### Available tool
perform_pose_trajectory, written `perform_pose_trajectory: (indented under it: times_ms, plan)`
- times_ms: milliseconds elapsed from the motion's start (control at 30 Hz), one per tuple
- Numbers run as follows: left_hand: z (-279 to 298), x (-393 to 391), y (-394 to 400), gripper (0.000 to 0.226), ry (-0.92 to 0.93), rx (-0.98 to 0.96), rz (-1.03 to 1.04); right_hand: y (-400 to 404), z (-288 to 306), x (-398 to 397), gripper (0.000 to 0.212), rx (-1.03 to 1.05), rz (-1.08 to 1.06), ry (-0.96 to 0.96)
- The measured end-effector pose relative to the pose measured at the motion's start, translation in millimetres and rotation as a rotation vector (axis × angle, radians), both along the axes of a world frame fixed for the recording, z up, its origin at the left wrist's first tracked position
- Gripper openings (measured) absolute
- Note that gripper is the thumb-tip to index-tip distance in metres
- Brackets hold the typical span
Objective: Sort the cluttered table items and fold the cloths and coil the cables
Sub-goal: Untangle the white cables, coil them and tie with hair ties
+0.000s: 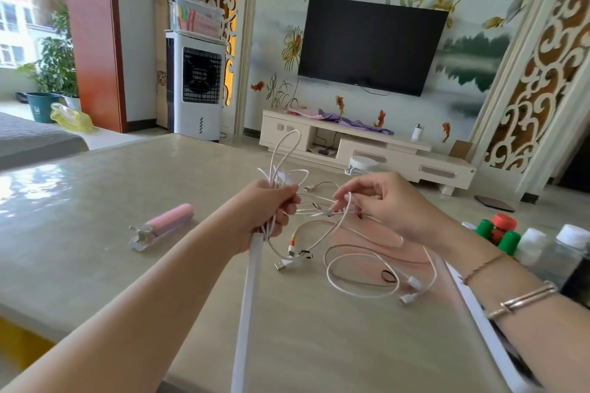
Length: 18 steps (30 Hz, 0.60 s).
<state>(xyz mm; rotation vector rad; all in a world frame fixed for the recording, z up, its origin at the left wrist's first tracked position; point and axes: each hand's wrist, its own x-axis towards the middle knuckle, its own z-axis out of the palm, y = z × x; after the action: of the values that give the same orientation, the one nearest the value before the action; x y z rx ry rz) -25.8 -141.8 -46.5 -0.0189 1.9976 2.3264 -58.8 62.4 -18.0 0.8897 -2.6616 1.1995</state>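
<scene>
Above the beige table (95, 201), my left hand (271, 210) is shut on a bundle of white cables (281, 156) whose loops stand up over the fist. A flat white cable (247, 297) hangs from that fist down toward me. To the right, my right hand (380, 201) pinches a thin white cable strand (346, 210) that runs to a tangle of loose white cables (360, 268) with USB plugs lying on the table. A small black hair tie (389, 276) lies among the loops.
A pink tube-shaped gadget with a white clamp (166, 223) lies at left on the table. Bottles with green, red and white caps (523, 242) stand at the right edge. A white strip (485, 329) runs under my right forearm. A white round object (362, 164) sits at the far edge.
</scene>
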Motion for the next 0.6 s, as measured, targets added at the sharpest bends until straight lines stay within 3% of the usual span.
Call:
perform_pose_trajectory:
  times_ms: [133, 267, 433, 600]
  plan:
    - [1.3, 6.7, 11.1, 0.024, 0.053, -0.117, -0.057, 4.6, 12.6, -2.2, 0.011, 0.142, 0.009, 0.103]
    - [3.8, 9.6, 16.7, 0.023, 0.032, -0.011, -0.167, 3.8, 19.5, -3.8, 0.012, 0.165, 0.103, 0.034]
    - [5.6, 8.6, 18.8, 0.02, -0.018, 0.083, -0.219, -1.2, 19.1, -7.1, 0.015, 0.346, 0.016, 0.267]
    - [6.6, 9.7, 18.4, 0.023, -0.032, 0.107, -0.265, 0.0, 25.6, -9.4, 0.015, 0.331, -0.076, 0.278]
